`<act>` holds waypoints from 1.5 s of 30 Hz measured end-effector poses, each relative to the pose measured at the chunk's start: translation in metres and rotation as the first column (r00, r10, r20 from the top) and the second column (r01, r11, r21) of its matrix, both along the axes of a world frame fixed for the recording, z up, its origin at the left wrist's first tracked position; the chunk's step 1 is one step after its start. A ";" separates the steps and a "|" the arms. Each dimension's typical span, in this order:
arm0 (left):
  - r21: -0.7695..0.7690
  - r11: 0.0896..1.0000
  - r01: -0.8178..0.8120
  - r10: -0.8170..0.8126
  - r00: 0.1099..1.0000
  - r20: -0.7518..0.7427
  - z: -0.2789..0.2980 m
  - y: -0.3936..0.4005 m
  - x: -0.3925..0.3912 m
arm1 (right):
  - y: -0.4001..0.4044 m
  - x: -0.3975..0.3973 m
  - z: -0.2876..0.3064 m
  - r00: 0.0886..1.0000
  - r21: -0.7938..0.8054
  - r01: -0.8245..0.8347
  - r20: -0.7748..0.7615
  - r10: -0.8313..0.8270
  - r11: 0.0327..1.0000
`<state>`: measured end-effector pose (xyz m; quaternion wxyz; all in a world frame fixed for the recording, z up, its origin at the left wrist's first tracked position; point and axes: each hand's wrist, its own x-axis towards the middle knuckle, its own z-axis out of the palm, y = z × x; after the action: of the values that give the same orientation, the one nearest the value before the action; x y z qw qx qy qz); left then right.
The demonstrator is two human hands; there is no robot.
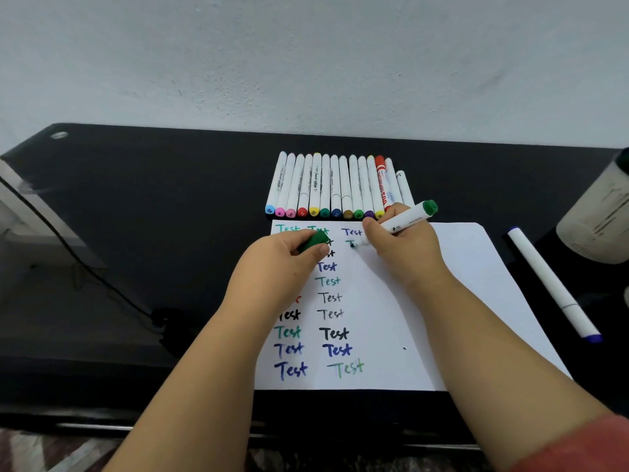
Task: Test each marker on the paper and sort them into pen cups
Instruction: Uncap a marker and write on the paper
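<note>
Green marker (405,221) pinched in right hand (401,247) grip, tip on paper (442,301); left hand (282,264) grip pinches its cap (313,241).

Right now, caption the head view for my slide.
Right hand writes with green marker on paper; left hand holds its cap.

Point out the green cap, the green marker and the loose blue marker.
green cap (313,241), head view, its side between the fingers
green marker (406,219), head view, white barrel
blue marker (548,281), head view, mid barrel
</note>
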<state>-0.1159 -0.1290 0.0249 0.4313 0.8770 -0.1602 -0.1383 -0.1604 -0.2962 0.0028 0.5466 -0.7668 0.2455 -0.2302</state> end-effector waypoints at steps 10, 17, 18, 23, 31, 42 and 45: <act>-0.011 1.000 -0.001 0.001 1.000 -0.015 0.000 0.001 0.000 | 0.000 0.000 0.001 0.999 -0.020 0.040 0.023 -0.039 0.999; 0.002 1.000 0.004 -0.004 1.000 -0.011 0.001 0.000 -0.002 | -0.001 0.000 -0.001 0.999 -0.047 0.052 0.014 -0.051 0.998; 0.002 1.000 0.006 -0.006 1.000 -0.009 0.001 0.000 -0.002 | -0.001 0.000 -0.001 0.998 -0.054 0.064 0.021 -0.063 0.996; -0.008 1.000 0.009 -0.009 1.000 0.001 0.001 0.001 -0.002 | -0.002 -0.001 -0.001 0.997 -0.070 0.071 0.011 -0.070 0.995; -0.010 1.000 0.006 -0.006 1.000 -0.008 0.002 0.001 -0.002 | -0.001 -0.003 0.000 0.994 -0.067 0.104 0.028 -0.102 0.992; -0.004 1.000 0.016 -0.016 1.000 -0.017 0.001 0.002 -0.003 | -0.001 -0.003 0.002 0.995 -0.073 0.097 0.007 -0.096 0.993; -0.007 1.000 0.020 -0.020 1.000 -0.015 0.000 0.002 -0.003 | -0.001 -0.003 0.003 0.994 -0.052 0.110 0.004 -0.110 0.993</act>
<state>-0.1186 -0.1268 0.0253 0.4341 0.8728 -0.1660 -0.1488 -0.1635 -0.2977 0.0053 0.5129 -0.7661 0.2811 -0.2665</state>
